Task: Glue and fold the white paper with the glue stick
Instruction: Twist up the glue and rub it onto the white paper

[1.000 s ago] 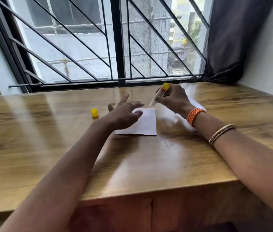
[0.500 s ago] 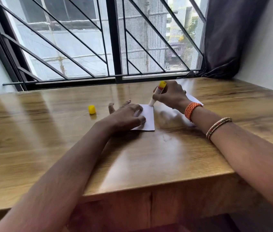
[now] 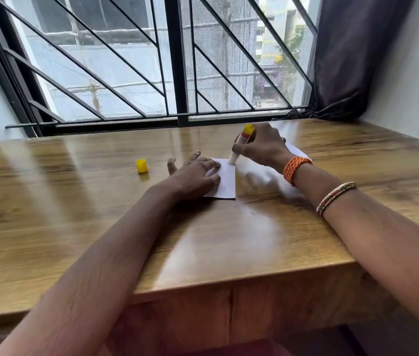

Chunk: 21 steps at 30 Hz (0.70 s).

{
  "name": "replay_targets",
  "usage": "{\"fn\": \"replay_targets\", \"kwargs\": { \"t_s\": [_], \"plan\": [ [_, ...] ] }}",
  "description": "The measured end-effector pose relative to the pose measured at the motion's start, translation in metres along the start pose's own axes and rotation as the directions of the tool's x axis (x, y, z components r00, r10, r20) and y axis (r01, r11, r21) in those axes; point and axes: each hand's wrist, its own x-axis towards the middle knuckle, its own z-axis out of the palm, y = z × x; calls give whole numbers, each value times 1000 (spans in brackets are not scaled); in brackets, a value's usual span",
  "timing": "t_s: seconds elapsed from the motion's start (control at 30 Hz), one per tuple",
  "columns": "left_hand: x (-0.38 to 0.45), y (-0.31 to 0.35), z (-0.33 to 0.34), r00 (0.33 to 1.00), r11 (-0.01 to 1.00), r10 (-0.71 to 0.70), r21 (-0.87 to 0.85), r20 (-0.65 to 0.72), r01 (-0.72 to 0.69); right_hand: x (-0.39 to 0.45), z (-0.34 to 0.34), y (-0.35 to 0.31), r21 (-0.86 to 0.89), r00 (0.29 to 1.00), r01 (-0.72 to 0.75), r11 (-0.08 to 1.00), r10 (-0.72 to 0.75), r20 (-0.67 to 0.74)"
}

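The folded white paper sheet (image 3: 226, 179) lies flat on the glossy wooden surface (image 3: 74, 214), roughly at its middle and nearer the window than the front edge. The left hand (image 3: 194, 177) rests palm down on the sheet's left part, fingers spread and flattened, pinning it; only the right strip of the sheet shows beside the knuckles. The white glue stick with a yellow end and red band (image 3: 240, 145) stands tilted, its lower tip touching the far right corner of the sheet. The right hand (image 3: 261, 147) is curled around the stick's barrel, fingers and thumb clenched on it, the yellow end poking out above the knuckles. An orange beaded bracelet (image 3: 296, 168) and a thinner beaded bangle (image 3: 335, 199) sit on the right wrist and forearm. More white paper (image 3: 295, 151) shows under and behind that hand, partly washed out by glare. The small yellow cap (image 3: 142, 166) stands upright to the left, apart from the left hand. Behind, a black-barred window (image 3: 177, 60) and a dark curtain (image 3: 352, 52).
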Motion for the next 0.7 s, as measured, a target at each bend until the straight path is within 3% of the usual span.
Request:
{"fn": "replay_targets", "kwargs": {
  "t_s": [0.7],
  "plan": [
    [7, -9, 3, 999, 999, -30, -18, -43, 29, -28, -9, -12, 32, 999, -30, 999, 29, 27]
  ]
}}
